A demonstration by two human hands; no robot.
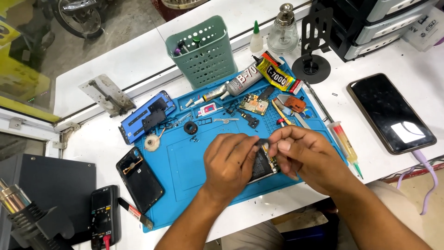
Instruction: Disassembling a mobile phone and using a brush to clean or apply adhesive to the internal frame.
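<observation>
An opened phone body [263, 163] with its dark battery showing lies on the blue work mat [185, 162]. My left hand [229, 164] grips its left side, covering much of it. My right hand [305, 155] pinches the top edge of the phone with thumb and fingers. Whether a small tool sits between those fingers is hidden. A green circuit board [253, 103] and small loose parts lie on the mat just beyond my hands.
A black phone back cover [139, 179] and a blue phone frame [148, 115] lie left. Glue tubes [243, 79], a green tool basket [206, 51], a glass bottle [283, 32], a syringe [346, 141], a charging phone [391, 112], a multimeter [105, 215].
</observation>
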